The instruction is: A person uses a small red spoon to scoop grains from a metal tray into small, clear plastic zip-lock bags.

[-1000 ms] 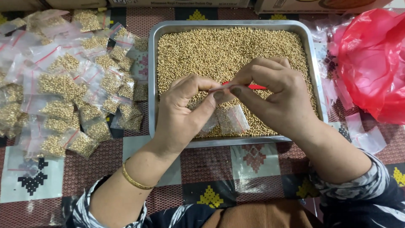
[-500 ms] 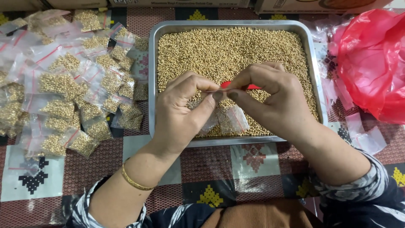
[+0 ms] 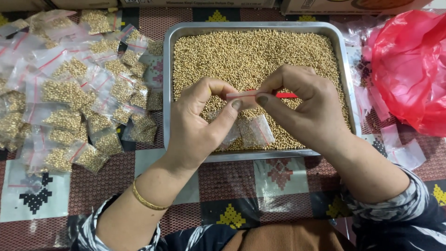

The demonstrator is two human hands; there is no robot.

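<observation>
A small clear zip bag (image 3: 253,131) with a red seal strip hangs between my hands over a metal tray (image 3: 260,26) full of tan seeds (image 3: 241,51). My left hand (image 3: 200,123) pinches the bag's top edge at its left end. My right hand (image 3: 302,111) pinches the same top edge to the right, thumb and forefinger pressed on the red strip. The bag holds some seeds in its lower part.
A heap of filled small seed bags (image 3: 69,97) lies on the patterned cloth left of the tray. A red plastic bag (image 3: 411,69) sits at the right, with empty clear bags (image 3: 402,148) beside it. Cardboard boxes (image 3: 353,5) line the far edge.
My fingers have shifted slightly along the bag's top edge, coming closer together. The bag stays over the tray.
</observation>
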